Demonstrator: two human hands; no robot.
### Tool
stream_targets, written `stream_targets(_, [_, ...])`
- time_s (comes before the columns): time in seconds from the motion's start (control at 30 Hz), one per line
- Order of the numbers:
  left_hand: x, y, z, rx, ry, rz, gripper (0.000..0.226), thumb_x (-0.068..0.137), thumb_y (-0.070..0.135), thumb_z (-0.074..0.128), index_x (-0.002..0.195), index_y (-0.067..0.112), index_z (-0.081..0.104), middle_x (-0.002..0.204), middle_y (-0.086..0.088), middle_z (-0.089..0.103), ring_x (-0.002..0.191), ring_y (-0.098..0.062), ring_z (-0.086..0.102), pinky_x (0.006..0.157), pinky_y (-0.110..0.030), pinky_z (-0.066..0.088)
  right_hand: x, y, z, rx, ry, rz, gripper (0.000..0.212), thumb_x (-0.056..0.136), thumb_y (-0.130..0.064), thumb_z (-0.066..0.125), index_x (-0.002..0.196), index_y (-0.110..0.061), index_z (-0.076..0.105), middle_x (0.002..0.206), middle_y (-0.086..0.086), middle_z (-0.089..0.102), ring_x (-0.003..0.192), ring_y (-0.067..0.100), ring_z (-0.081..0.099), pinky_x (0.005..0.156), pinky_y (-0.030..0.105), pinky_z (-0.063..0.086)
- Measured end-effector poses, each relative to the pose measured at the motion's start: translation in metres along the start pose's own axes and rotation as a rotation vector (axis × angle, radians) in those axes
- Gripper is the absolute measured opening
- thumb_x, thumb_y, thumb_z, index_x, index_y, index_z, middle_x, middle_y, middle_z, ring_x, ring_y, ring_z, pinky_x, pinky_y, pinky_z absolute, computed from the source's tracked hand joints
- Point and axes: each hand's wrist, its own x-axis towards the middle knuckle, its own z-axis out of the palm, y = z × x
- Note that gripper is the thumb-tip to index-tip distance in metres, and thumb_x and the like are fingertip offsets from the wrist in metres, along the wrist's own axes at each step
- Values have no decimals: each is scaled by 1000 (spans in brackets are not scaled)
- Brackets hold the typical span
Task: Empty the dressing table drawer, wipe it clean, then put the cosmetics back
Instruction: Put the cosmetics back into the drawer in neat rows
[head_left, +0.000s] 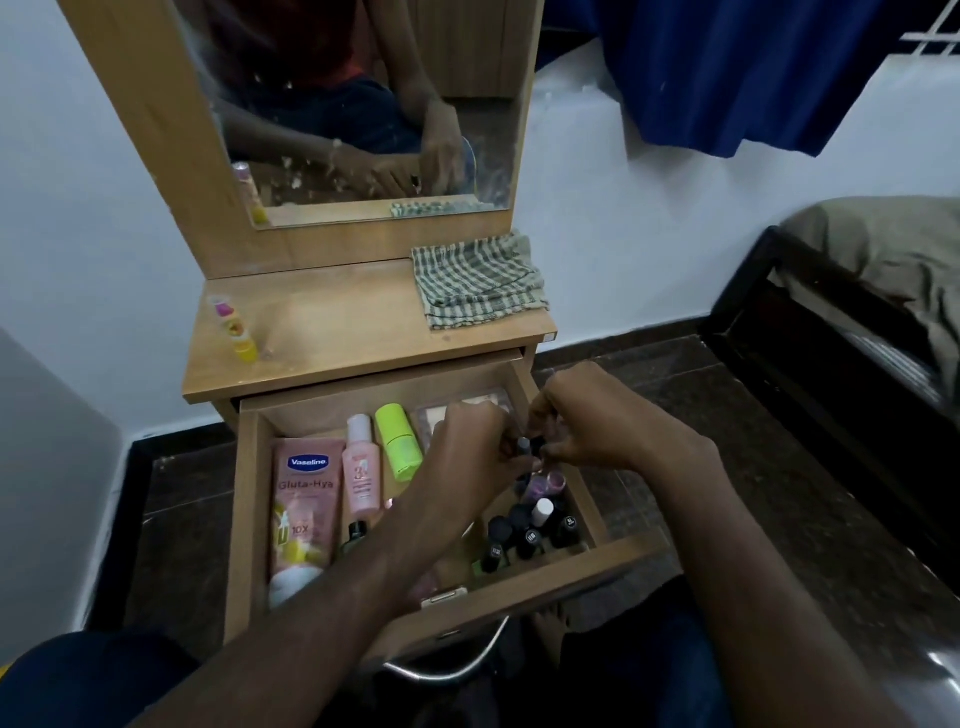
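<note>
The wooden drawer (249, 499) of the dressing table stands pulled out and holds cosmetics. A pink Vaseline tube (304, 512) lies at its left, a pink bottle (361, 475) and a lime-green bottle (397, 436) beside it. Several small dark nail polish bottles (524, 530) crowd the right front corner. Both hands meet over the drawer's right side. My left hand (472, 447) pinches a small grey-capped bottle (523, 446). My right hand (582, 421) has its fingertips closed on a small dark-capped bottle right next to it.
A checked cloth (478, 280) lies on the tabletop (332, 322) at the right, and a small yellow and pink tube (236, 330) stands at the left. A mirror (353, 104) rises behind. A dark bed frame (810, 343) is at the right.
</note>
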Motion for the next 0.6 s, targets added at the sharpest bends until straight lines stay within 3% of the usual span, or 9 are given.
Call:
stream_targets(0.3, [-4,-1,-5,-54,-134,33,23,86,15,83,109,14,84,102,-4,82,92,-15,77,88,-28,58,-4,3,-4,74,-114,-4,15,88,-27,81,102,-25,85,93,-6,79,82,8,68,73,24,51])
stream_targets(0.43, [-4,-2,-5,11,-173,42,28,88,16,78,115,17,82,102,-3,82,94,-14,76,68,-10,41,-4,2,-9,57,-119,-1,21,92,-16,72,106,-25,85,73,-18,60,68,1,57,76,27,51])
stream_targets(0.5, [-3,-2,-3,22,-199,41,28,88,13,75,115,17,82,101,-4,81,94,-15,75,67,-11,41,-4,2,-10,61,-85,6,25,92,-11,68,106,-24,84,65,-21,52,60,-3,51,76,28,52])
stream_targets(0.6, [-1,-4,0,49,-249,50,20,90,7,71,107,8,81,95,-4,79,96,-20,75,79,-24,54,-4,2,-10,71,-50,18,28,93,-9,63,106,-22,84,62,-16,56,55,-1,52,75,33,57])
